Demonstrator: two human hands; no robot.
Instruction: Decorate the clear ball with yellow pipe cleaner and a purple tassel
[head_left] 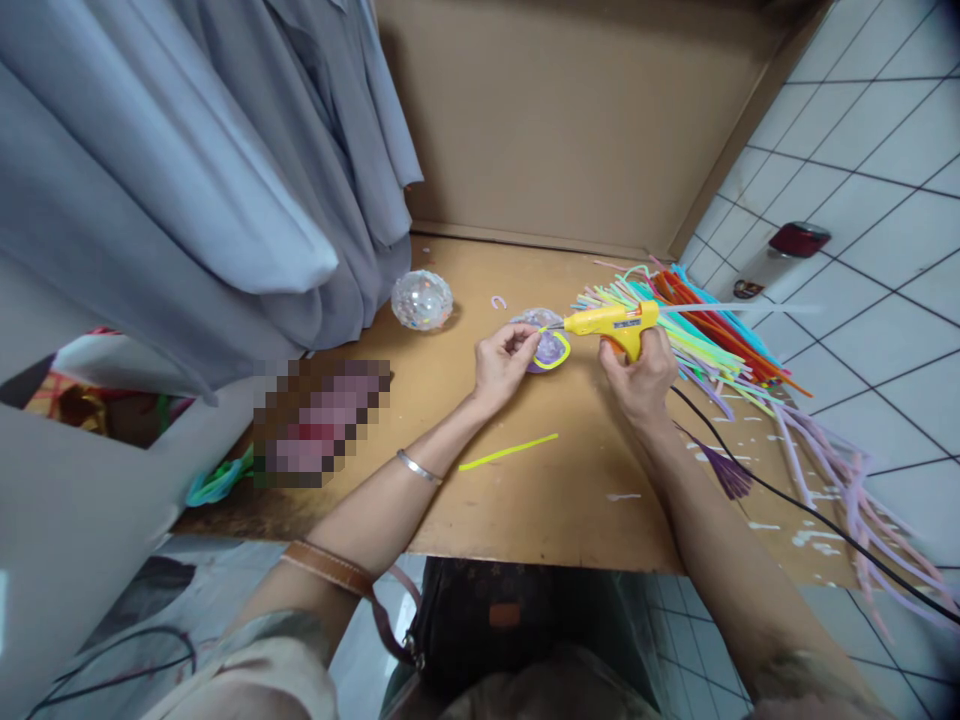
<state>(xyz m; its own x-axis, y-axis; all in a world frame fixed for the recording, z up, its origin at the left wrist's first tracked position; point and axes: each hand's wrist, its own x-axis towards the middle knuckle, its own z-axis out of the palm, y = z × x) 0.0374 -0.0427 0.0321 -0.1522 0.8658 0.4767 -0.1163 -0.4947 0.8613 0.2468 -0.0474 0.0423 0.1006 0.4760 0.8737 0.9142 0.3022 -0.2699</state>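
My right hand (pixel 643 375) is wrapped round the handle of a yellow glue gun (pixel 611 320), with a pale glue stick poking out of its back. The nozzle points left at the fingertips of my left hand (pixel 506 365). Those fingers are pinched on one end of a bent yellow pipe cleaner (pixel 564 352), which curves to the right. Behind it lies a purple round piece (pixel 538 315), partly hidden by my hand and the gun. A straight yellow pipe cleaner (pixel 510 452) lies on the table nearer to me.
A clear bumpy ball (pixel 421 300) stands at the left, near a grey cloth (pixel 300 200). Many coloured pipe cleaners (pixel 705 325) are piled at the right. A black cord (pixel 780 490) crosses the right side. A small pink curl (pixel 499 302) lies behind my left hand.
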